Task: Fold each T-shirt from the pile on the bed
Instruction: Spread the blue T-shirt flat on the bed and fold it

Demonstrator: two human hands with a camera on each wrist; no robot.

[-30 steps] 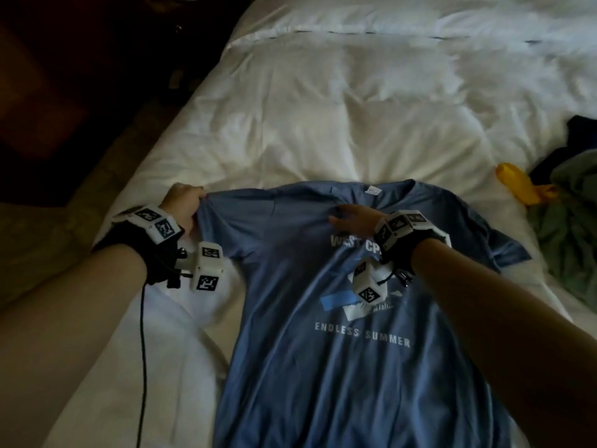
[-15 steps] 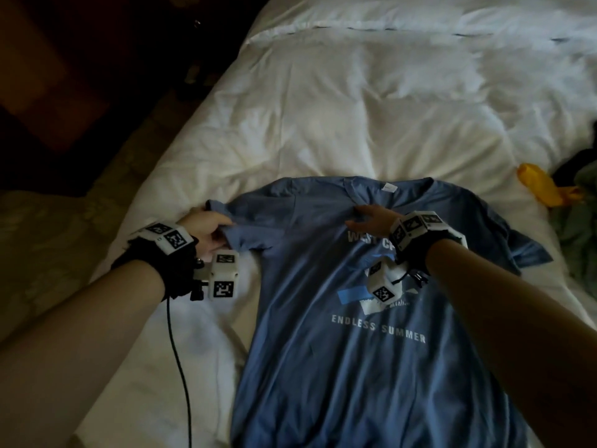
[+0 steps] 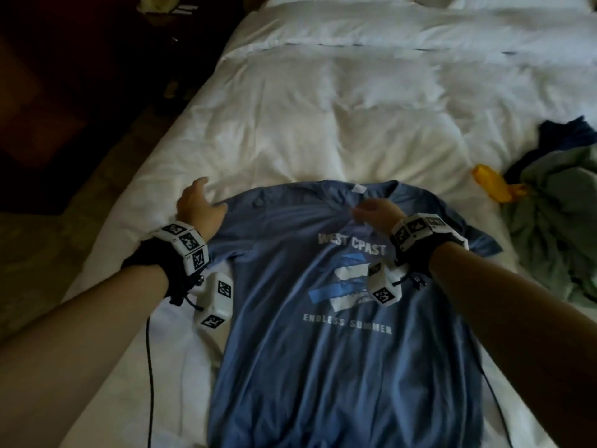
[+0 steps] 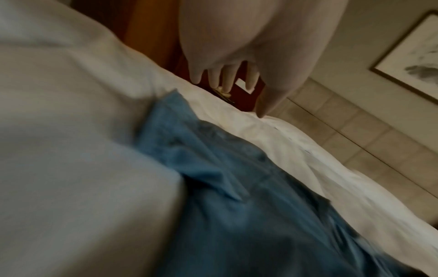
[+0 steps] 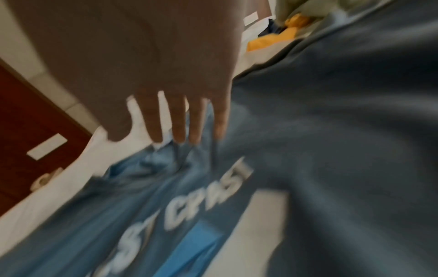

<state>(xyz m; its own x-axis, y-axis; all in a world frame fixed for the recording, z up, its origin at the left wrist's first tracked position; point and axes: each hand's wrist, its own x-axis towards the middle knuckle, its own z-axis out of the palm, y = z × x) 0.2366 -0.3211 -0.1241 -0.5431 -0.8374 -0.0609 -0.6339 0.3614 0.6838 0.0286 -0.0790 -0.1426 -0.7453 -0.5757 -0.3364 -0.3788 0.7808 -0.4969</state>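
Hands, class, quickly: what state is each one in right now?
Left hand: open, fingers spread, holding nothing.
Right hand: open, straight fingers on the blue T-shirt.

Room, dimly lit. Bed (image 3: 323, 124) dressed in a rumpled white duvet, white pillows (image 3: 420, 24) across its far end. Floor (image 3: 48, 240) to the left of the bed, carpeted by the look of it, in deep shadow. Dark reddish-brown wooden furniture (image 3: 48, 92) stands beyond it; its form cannot be made out. Wall (image 4: 355, 138) behind the bed faced in pale rectangular panels. Framed picture (image 4: 417, 61) hangs on the plain wall above them.
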